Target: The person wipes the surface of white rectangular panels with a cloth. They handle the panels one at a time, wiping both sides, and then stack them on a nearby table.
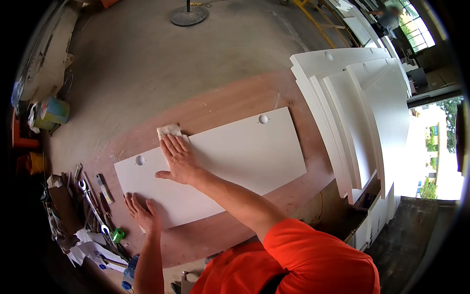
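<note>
A white rectangular panel (pixel 235 152) with two round recesses near its far edge lies flat on a reddish-brown worktop (pixel 235 98). My right hand (pixel 179 159) holds a folded off-white cloth (pixel 169 130) under its outstretched fingers, against the panel's far edge left of centre. The thumb points off to the left. My left hand (pixel 141 214) rests, open, at the panel's near left corner, its fingers spread along the left edge. Part of the cloth is hidden under my right fingers.
Hand tools, including a wrench (pixel 83 186) and a utility knife (pixel 104 188), lie along the left, with a green tape roll (pixel 117 235). Several white panels (pixel 382 103) stand stacked to the right. A bucket (pixel 55 110) stands far left. Another person (pixel 388 19) is in the far right background.
</note>
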Tool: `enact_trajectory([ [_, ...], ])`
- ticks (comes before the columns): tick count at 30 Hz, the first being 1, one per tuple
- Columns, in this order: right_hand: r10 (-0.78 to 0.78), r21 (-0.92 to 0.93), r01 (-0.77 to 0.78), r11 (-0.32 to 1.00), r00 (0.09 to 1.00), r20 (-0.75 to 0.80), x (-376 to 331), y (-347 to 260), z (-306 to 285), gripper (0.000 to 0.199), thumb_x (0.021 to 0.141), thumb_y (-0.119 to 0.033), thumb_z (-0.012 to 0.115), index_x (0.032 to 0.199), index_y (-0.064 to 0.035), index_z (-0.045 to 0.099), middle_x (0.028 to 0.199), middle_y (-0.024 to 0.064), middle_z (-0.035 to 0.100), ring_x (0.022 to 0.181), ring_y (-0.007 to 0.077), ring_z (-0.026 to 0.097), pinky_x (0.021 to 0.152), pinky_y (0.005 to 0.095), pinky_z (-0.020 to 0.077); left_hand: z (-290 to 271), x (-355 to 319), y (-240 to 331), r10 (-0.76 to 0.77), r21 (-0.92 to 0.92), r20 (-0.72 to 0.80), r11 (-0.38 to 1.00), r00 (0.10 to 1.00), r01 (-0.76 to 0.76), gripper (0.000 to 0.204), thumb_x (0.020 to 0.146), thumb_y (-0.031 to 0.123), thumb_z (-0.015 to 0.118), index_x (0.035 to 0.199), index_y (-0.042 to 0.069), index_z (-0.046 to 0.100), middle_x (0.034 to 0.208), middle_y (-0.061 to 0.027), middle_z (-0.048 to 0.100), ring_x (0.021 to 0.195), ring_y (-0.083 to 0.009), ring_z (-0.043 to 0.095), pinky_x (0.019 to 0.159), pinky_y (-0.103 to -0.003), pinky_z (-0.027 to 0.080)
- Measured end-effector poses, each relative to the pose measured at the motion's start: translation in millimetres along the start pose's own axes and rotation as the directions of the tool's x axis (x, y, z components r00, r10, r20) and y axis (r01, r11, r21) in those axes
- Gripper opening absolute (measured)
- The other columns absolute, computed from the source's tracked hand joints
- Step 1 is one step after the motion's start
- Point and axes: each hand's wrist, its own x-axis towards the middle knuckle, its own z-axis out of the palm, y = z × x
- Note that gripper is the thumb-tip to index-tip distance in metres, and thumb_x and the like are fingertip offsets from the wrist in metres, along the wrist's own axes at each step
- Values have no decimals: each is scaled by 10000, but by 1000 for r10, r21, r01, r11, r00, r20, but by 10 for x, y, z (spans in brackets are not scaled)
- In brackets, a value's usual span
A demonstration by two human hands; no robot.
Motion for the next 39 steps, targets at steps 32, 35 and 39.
enact_trajectory([
  [32,701,118,-782,613,468,-539,-2286,2702,-542,874,988,-552,596,1580,31,324,1562,286,431,1472,446,371,1219,522,293,12,-53,116,-172,-179,-112,972,979,151,550,984,222,620,1430,-55,459,1566,-310,404,1443,-495,386,1193,-547,323],
  [35,730,98,-843,529,393,-559,-2613,2388,-489,739,978,-487,636,1514,-12,452,1496,250,508,1381,435,464,1154,552,347,50,-65,55,-214,-197,-174,964,961,179,565,950,207,679,1403,-64,478,1524,-315,445,1412,-482,424,1173,-534,351],
  [39,705,204,-801,563,337,-624,-2980,2490,-386,669,969,-437,668,1467,-18,514,1473,226,531,1362,429,483,1130,562,367,54,-115,159,-279,-241,-194,943,941,230,529,923,209,725,1357,-30,541,1480,-301,489,1384,-465,450,1158,-536,366],
])
